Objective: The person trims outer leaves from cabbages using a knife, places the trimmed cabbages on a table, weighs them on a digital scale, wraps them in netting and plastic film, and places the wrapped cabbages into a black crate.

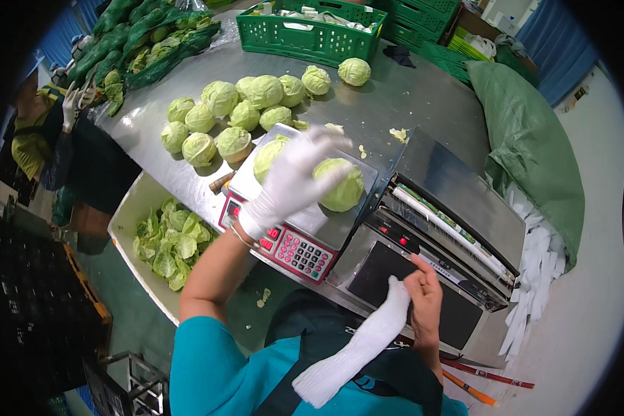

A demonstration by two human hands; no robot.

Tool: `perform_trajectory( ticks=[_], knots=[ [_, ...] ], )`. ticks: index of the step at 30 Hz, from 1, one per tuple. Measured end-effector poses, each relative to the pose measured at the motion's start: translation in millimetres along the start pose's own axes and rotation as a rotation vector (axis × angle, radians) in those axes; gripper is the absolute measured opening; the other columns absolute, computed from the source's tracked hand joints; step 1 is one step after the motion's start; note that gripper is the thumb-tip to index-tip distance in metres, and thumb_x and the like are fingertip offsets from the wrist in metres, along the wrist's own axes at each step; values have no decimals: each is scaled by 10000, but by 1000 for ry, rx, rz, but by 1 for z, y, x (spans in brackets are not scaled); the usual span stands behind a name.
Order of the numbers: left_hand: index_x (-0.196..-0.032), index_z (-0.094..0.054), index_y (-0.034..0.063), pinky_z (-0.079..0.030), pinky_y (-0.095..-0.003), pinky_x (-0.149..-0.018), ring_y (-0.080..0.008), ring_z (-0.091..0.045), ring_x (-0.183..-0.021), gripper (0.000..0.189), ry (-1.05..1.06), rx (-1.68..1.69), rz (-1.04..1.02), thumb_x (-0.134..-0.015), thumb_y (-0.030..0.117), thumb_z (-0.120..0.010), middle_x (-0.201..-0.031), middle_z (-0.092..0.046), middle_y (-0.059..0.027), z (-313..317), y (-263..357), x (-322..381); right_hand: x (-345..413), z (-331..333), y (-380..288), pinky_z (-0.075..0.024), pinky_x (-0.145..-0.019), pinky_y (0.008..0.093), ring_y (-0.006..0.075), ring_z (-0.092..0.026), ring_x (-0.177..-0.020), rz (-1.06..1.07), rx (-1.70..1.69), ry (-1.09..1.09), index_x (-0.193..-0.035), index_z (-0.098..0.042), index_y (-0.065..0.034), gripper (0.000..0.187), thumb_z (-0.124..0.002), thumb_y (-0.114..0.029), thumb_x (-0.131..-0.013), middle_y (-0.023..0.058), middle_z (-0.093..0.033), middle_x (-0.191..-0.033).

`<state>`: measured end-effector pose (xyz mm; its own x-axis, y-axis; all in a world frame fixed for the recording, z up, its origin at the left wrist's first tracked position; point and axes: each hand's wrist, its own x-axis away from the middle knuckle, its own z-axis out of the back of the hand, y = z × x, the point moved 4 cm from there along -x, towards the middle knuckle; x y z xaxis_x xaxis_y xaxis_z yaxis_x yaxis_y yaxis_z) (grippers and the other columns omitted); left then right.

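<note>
My left hand (296,177), in a white glove and blurred, is spread above the steel pan of a digital scale (312,223). One cabbage (267,158) on the pan is partly hidden behind it. A second cabbage (343,190) lies just under the thumb; whether they touch, I cannot tell. My bare right hand (425,294) pinches the end of a limp white knitted glove or sleeve (348,353), which hangs across my dark apron. Below that hand is the black plate (382,270) of a film wrapping machine with a roll of film (437,223).
Several trimmed cabbages (244,115) stand on the steel table (421,88). Behind are a green crate (312,39) and netted cabbages (151,47). A white bin (122,229) holds loose leaves. A green sack (530,135) spills white strips at right. Another person's gloved hand (70,106) is at left.
</note>
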<state>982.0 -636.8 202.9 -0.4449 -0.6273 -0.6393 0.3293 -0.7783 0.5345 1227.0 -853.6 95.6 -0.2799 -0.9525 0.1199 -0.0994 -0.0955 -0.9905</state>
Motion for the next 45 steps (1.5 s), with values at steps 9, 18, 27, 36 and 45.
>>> perform_trajectory(
  ticks=[9,18,27,36,45],
  knots=[
    [-1480,-336,48,-503,-295,-832,-156,-603,-908,653,-543,761,169,-936,287,-606,-1060,-588,-125,-148,105,81,11,18,-41,-409,-684,191,55,-489,-734,486,404,207,-1329,-536,12,374,-587,-67,-967,-12,-559,-821],
    [-1099,-666,62,-521,-341,-828,-268,-665,-932,244,-264,456,280,-905,211,-654,-989,-670,-120,-150,117,81,5,53,-32,-312,-584,173,9,-384,-673,329,-172,374,-1265,-508,23,286,-502,-111,-1013,-53,-433,-775],
    [-1454,-378,112,-303,-510,-1117,-445,-329,-1355,989,-82,-637,507,-635,428,-835,-1474,-325,-247,-14,-67,55,25,62,3,-305,-513,180,7,-390,-570,-4,-251,106,-1109,-599,-8,178,-574,-133,-985,-71,-466,-688],
    [-1378,-394,46,-505,-335,-934,-225,-585,-1103,764,320,487,731,-764,243,-804,-1229,-559,-156,42,-107,85,34,95,17,-309,-487,194,23,-400,-526,-10,-234,107,-1070,-604,21,224,-588,-185,-982,-45,-469,-631],
    [-1383,-417,26,-519,-348,-914,-245,-571,-1124,842,357,227,564,-711,324,-828,-1251,-510,-171,76,-80,73,26,66,18,-342,-485,207,49,-441,-508,-46,-201,69,-1045,-609,19,198,-543,-163,-1003,-15,-503,-610]
  ],
)
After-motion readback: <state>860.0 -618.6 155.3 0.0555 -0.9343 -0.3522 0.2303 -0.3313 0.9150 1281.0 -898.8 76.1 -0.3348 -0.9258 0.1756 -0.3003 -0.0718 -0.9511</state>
